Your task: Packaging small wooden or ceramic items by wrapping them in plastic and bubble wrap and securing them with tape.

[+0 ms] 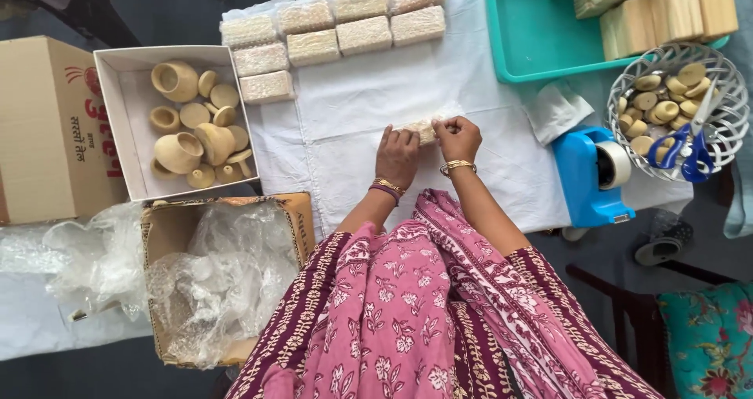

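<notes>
A small bubble-wrapped bundle (423, 127) lies on the white cloth (369, 101), and both my hands press on it. My left hand (398, 156) covers its left end with fingers curled over the wrap. My right hand (457, 137) pinches its right end. Much of the bundle is hidden under my fingers. Both wrists carry bangles. Several finished wrapped blocks (337, 32) sit in two rows at the cloth's far edge.
At left, a white box (114, 116) holds small wooden pots and lids beside a brown carton (47, 128). A carton of bubble wrap (220, 281) stands near left. A blue tape dispenser (594, 176), a wire basket with scissors (681, 109) and a teal tray of wooden blocks (541, 34) are at right.
</notes>
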